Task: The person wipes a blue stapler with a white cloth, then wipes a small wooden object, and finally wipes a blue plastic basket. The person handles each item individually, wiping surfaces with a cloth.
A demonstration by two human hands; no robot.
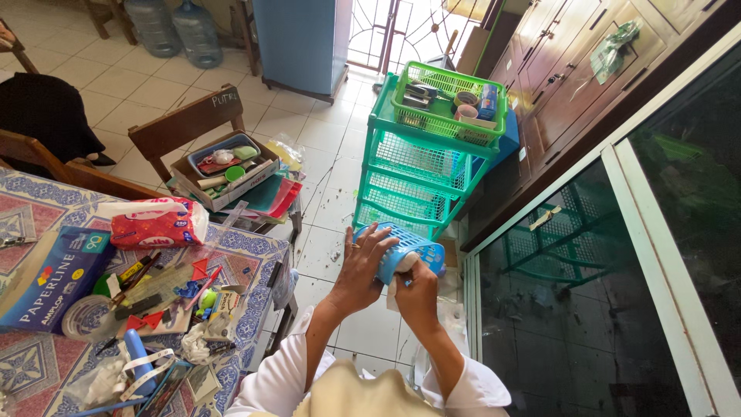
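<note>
The room has a floor of pale tiles [324, 116], with a dark glass cabinet [587, 309] on the right side. The left hand [360, 266] grasps a small blue perforated basket [407, 251] from the side; the fingers spread over its wall and hold it in the air before the body. The right hand [417, 292] is clenched just under the basket and presses a white cloth or tissue [395, 289] against the lower rim. I judge that the step in hand is the wiping of the basket, and it seems in the middle, not at the end. For a following move, the left hand would need to turn the basket so that another side meets the cloth, while the grasp stays firm. Beyond the grip, farther from the person, stands a green plastic rack [413, 166] with shelves. To the left of the grip is a table [247, 255] with a patterned cover, full of stationery.
</note>
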